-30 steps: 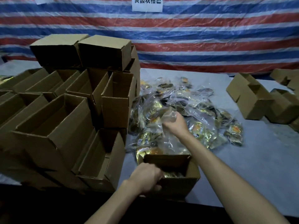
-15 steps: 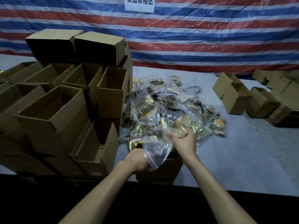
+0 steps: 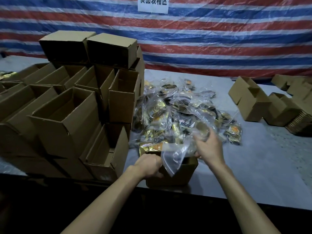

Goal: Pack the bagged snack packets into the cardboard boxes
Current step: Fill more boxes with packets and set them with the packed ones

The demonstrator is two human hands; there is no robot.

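A small open cardboard box [image 3: 177, 178] stands at the table's near edge, with a gold snack packet [image 3: 150, 146] at its far rim. My left hand [image 3: 149, 165] grips the box's left rim. Over the box, my right hand [image 3: 208, 146] holds a clear plastic bag of snack packets [image 3: 175, 157], whose lower end hangs into the opening. Behind them lies a heap of bagged snack packets [image 3: 179, 108] in the middle of the table.
A tall stack of open, empty cardboard boxes [image 3: 67, 107] fills the left side, close to the working box. More boxes [image 3: 253, 100] and flat cardboard [image 3: 298, 124] sit at the right. A striped tarp [image 3: 219, 39] hangs behind the grey table [image 3: 253, 166].
My right hand has drawn a clear bag out of the heap toward me and brought it over the box. My left hand stayed at the box's left rim.
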